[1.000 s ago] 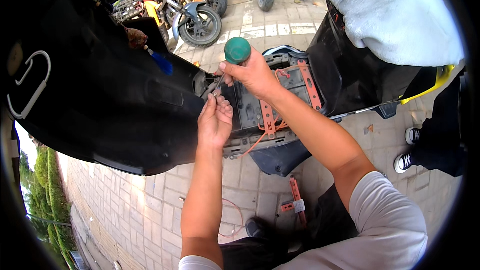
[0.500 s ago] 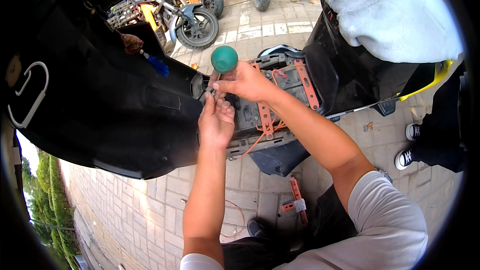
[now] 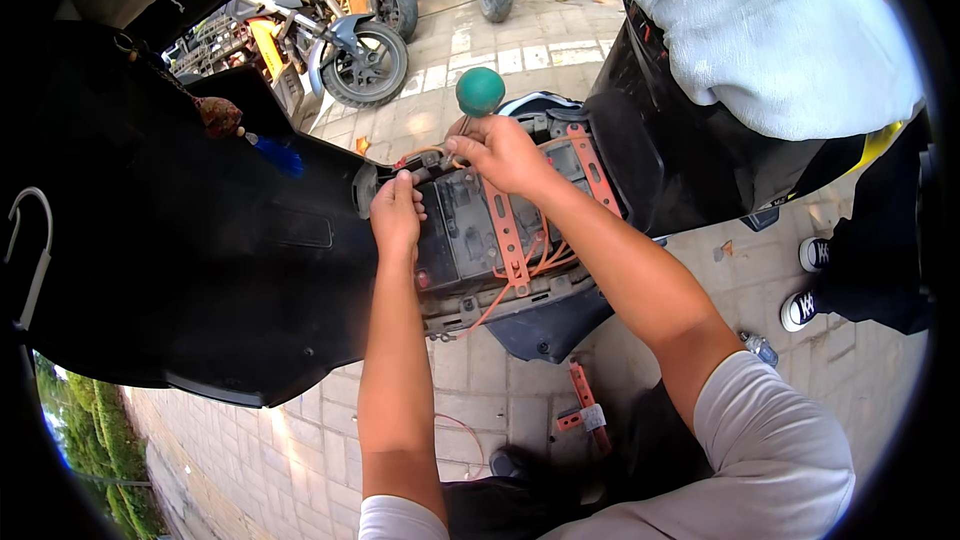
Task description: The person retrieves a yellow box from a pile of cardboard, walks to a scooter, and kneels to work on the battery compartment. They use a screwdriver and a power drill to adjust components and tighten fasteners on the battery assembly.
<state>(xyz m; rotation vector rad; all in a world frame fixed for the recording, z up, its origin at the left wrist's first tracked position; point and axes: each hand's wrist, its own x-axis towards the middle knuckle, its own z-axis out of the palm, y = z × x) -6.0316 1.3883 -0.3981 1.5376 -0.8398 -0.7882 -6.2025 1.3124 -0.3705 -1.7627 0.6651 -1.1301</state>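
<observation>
My right hand [image 3: 508, 158] is closed round the shaft of a screwdriver with a round green ball handle [image 3: 480, 92], which points up and away from me. Its tip is hidden by the fingers. Beside it, to the left, my left hand [image 3: 398, 218] is pinched closed at the front end of the scooter's open battery bay; what it holds, if anything, is too small to make out. Dark batteries [image 3: 462, 212] fill the bay under orange perforated metal straps [image 3: 508, 235]. Orange wires [image 3: 548, 258] run across them, and a cable [image 3: 425, 152] loops near my fingertips.
The scooter's black front panel [image 3: 230, 270] rises at left, with a blue tassel [image 3: 275, 155] hanging. A pale cloth [image 3: 765, 35] covers the seat at right. Another person's shoes [image 3: 798, 310] stand at right. Red brackets [image 3: 588, 410] and a bottle [image 3: 760, 347] lie on the paving.
My hands, together at the fingertips before, have come apart. The screwdriver has moved up and right with my right hand; my left hand has shifted slightly left. The whole view has shifted a little.
</observation>
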